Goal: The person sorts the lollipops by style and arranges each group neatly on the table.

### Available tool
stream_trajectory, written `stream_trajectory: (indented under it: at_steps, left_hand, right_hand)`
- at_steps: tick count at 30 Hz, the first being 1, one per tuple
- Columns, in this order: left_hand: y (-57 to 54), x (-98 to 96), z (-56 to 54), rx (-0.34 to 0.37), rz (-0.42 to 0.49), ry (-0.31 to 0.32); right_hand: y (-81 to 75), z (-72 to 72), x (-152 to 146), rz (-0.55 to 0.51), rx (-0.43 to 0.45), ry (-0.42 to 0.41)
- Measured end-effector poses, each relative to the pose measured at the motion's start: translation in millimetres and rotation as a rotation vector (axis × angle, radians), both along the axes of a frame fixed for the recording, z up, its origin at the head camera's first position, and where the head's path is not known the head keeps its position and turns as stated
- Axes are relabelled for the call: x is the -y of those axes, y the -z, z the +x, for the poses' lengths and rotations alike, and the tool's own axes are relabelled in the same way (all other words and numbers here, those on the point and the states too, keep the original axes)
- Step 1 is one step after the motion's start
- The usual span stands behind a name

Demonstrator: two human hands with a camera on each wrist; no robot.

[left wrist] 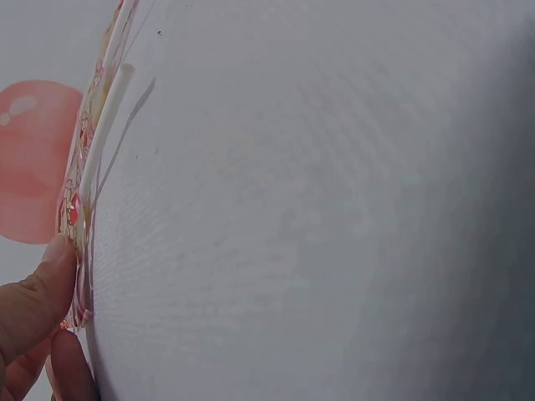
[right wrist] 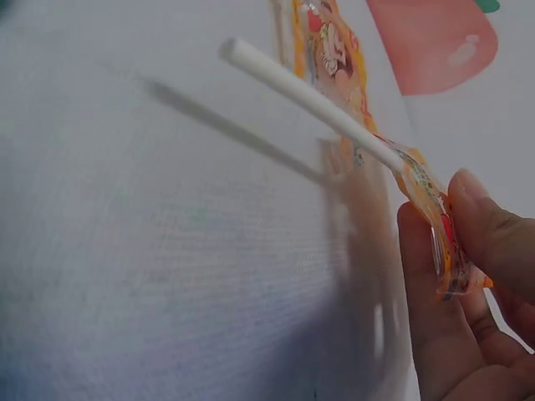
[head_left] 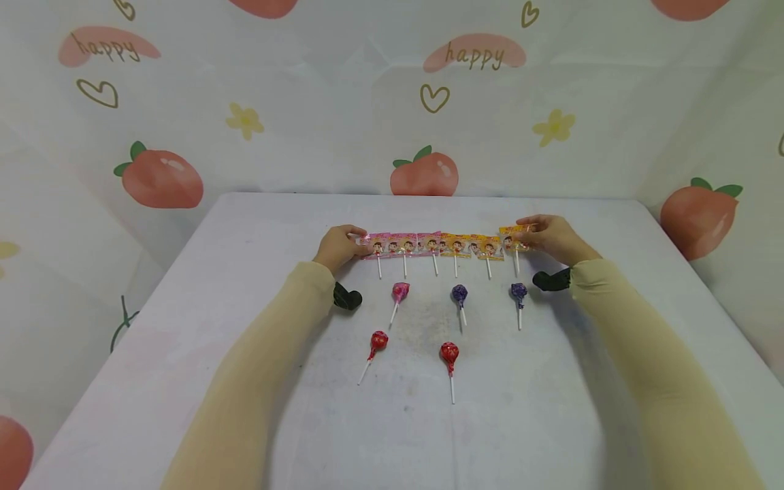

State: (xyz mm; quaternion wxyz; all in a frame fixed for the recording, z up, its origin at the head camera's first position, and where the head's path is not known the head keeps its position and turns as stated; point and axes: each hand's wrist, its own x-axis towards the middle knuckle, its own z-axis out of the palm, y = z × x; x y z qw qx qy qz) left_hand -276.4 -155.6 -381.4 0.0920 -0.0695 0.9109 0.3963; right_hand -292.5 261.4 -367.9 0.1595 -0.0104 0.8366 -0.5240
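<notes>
A row of wrapped lollipops crosses the far part of the table, pink-wrapped ones on the left and orange-wrapped ones on the right, sticks toward me. My left hand (head_left: 340,248) pinches the edge of the leftmost pink-wrapped lollipop (head_left: 378,248); thumb and fingers grip its wrapper in the left wrist view. At the other end, my right hand (head_left: 551,238) holds an orange-wrapped lollipop (right wrist: 443,225) between thumb and fingers. Its stick casts a separate shadow on the table, so it looks raised. The neighbouring orange-wrapped lollipop (head_left: 488,248) lies to its left.
Nearer me lie a pink lollipop (head_left: 401,292), two purple lollipops (head_left: 459,295) and two red lollipops (head_left: 450,354), all spaced apart. The white table (head_left: 527,422) ends at a patterned cloth backdrop (head_left: 343,136). Dark straps circle both wrists.
</notes>
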Motion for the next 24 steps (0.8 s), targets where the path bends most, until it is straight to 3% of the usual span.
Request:
stream_trajectory:
  at_steps: [6, 24]
  left_hand:
    - [-0.3, -0.6, -0.1, 0.001, -0.001, -0.001]
    - [0.4, 0.1, -0.3, -0.010, 0.003, 0.003]
  right_hand:
    - [4.2, -2.6, -2.5, 0.102, 0.005, -0.030]
    - [-2.5, -0.2, 3.3, 0.192, 0.010, -0.060]
